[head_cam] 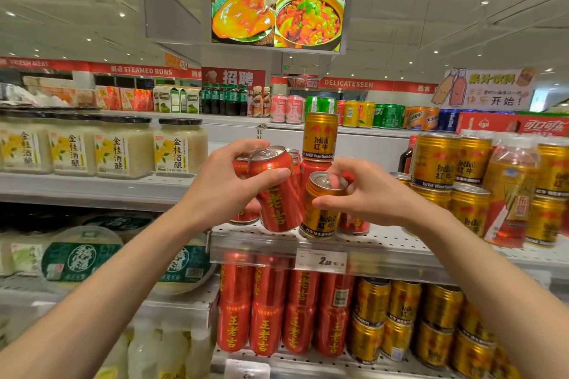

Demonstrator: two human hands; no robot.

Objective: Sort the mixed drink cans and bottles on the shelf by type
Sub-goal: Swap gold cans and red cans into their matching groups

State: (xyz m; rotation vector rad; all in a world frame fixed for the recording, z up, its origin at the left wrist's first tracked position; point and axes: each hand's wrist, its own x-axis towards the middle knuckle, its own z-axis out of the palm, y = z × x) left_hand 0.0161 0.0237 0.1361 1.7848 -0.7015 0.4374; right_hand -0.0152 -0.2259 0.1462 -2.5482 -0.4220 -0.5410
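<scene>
At the centre of the frame the left hand (228,184) is wrapped around a tilted red can (275,191), lifted above the perforated shelf (385,243); just right of it the right hand (366,191) pinches the rim of a gold can (321,209) standing on that shelf; more gold cans (452,163) are stacked at right.

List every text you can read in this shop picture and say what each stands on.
"RedBull 红牛": gold metal can standing on red cans.
"王老吉": tilted red metal can in the left hand.
"2.00": white shelf price tag.
"DELICATESSEN": red overhead banner.
"金桂酒酿": black-lidded glass jar.
Small print: too blurred.
</scene>
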